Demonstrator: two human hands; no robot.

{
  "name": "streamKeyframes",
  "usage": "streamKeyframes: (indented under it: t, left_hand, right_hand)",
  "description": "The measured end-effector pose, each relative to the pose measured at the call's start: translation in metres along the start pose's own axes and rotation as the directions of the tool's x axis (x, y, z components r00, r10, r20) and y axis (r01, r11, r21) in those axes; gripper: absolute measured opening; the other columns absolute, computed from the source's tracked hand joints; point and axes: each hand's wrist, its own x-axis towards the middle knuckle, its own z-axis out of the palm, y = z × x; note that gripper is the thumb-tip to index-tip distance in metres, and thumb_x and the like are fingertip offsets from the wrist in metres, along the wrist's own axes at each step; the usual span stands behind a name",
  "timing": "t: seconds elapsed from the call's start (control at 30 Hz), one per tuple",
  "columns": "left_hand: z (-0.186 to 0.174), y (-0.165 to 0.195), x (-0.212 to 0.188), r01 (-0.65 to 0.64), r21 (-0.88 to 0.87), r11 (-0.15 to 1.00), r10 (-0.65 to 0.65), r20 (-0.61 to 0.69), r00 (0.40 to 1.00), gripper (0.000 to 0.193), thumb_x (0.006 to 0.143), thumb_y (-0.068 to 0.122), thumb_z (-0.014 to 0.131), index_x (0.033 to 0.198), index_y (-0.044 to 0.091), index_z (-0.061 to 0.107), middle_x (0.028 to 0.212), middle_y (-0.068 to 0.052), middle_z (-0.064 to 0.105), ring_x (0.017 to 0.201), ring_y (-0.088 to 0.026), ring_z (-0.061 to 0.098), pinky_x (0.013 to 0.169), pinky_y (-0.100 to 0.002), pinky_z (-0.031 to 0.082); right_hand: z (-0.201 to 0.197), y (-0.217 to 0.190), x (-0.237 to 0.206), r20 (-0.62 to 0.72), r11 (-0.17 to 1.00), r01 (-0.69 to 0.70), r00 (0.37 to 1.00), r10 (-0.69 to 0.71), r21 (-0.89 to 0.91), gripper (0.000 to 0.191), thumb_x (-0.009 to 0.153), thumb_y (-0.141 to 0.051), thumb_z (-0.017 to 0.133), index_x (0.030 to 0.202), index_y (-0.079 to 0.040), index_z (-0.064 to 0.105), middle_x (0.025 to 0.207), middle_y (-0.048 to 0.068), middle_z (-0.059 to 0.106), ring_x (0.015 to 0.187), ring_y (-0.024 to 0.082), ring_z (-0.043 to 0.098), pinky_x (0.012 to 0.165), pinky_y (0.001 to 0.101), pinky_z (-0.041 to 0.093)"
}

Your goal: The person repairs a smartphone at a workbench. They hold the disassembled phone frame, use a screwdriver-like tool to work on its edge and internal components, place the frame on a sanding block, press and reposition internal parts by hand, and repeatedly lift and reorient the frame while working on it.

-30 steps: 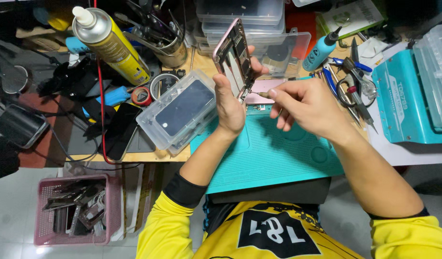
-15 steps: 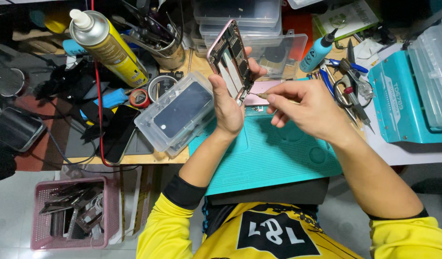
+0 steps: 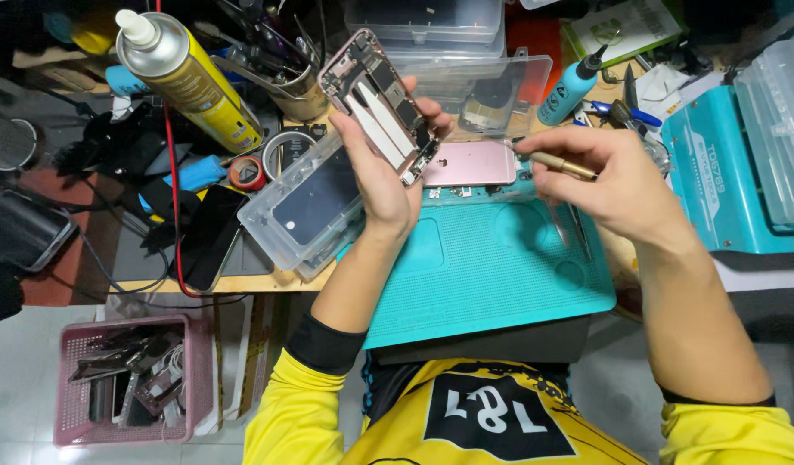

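Note:
My left hand (image 3: 381, 168) grips an opened phone body (image 3: 375, 103) with a pink rim, its inner parts and two white strips facing up, raised above the bench. My right hand (image 3: 612, 185) pinches a thin brass-coloured tool (image 3: 559, 164), its tip pointing left toward a pink phone back (image 3: 470, 164) that lies flat at the far edge of the teal work mat (image 3: 492, 275). The tool's tip hovers close to that pink piece; I cannot tell whether they touch.
A clear plastic box (image 3: 307, 211) with a dark phone screen lies left of my left hand. A yellow spray can (image 3: 190, 82), a cup of tools (image 3: 289, 73), a blue bottle (image 3: 573, 86), a teal machine (image 3: 733, 172) and clear trays ring the mat. A pink basket (image 3: 126, 379) sits on the floor.
My right hand has pulled away to the right from the held phone body and now shows the brass tool. The left hand tilted the phone body slightly left.

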Motion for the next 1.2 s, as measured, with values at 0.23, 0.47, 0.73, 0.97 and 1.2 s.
streamKeyframes:
  t: [0.23,0.47,0.73,0.97,1.2]
  left_hand:
    - [-0.005,0.012,0.004,0.085,-0.134,0.987,-0.092,-0.052,0.994,0.092,0.103,0.075,0.019,0.137,-0.003,0.052,0.106,-0.018,0.068,0.094,-0.029,0.067,0.094,-0.048,0.056]
    - [0.007,-0.001,0.005,0.102,-0.073,0.992,-0.1,0.027,0.995,0.089,0.107,0.072,0.019,0.14,-0.003,0.053,0.109,-0.018,0.069,0.098,-0.029,0.07,0.095,-0.048,0.057]
    - [0.02,-0.012,0.001,0.084,0.058,0.995,-0.09,0.109,0.99,0.088,0.108,0.071,0.02,0.145,-0.002,0.051,0.113,-0.015,0.07,0.105,-0.026,0.07,0.101,-0.044,0.056]
    - [0.023,-0.013,-0.001,0.073,0.101,0.992,-0.086,0.132,0.987,0.088,0.108,0.072,0.022,0.148,-0.001,0.05,0.111,-0.014,0.07,0.108,-0.026,0.069,0.104,-0.043,0.055]
    - [0.018,-0.012,-0.001,0.057,0.121,0.991,-0.073,0.134,0.988,0.088,0.108,0.071,0.02,0.147,-0.002,0.05,0.11,-0.015,0.07,0.108,-0.026,0.069,0.104,-0.044,0.056]
  right_hand:
    - [0.004,0.018,0.002,0.065,0.963,-0.008,0.998,-0.009,0.268,0.056,0.089,0.001,0.066,0.144,0.003,0.056,0.106,0.004,0.07,0.095,0.014,0.072,0.088,0.0285,0.059]
    - [0.03,0.015,-0.009,-0.123,0.99,0.144,0.982,-0.143,-0.002,0.019,0.096,-0.001,0.069,0.115,0.004,0.066,0.087,0.007,0.071,0.075,0.012,0.069,0.066,0.0242,0.056]
    - [0.041,0.006,-0.01,-0.152,0.965,0.195,0.963,-0.222,-0.173,0.014,0.094,-0.002,0.071,0.107,0.003,0.07,0.083,0.006,0.073,0.072,0.01,0.071,0.064,0.0229,0.055]
    - [0.043,0.006,-0.009,-0.169,0.97,0.197,0.961,-0.22,-0.145,0.015,0.095,-0.002,0.071,0.109,0.004,0.069,0.086,0.005,0.073,0.073,0.01,0.071,0.065,0.0228,0.056]
    - [0.039,0.007,-0.011,-0.207,0.972,0.207,0.951,-0.227,-0.114,0.015,0.095,0.001,0.07,0.109,0.004,0.07,0.09,0.005,0.073,0.075,0.009,0.07,0.066,0.0221,0.055]
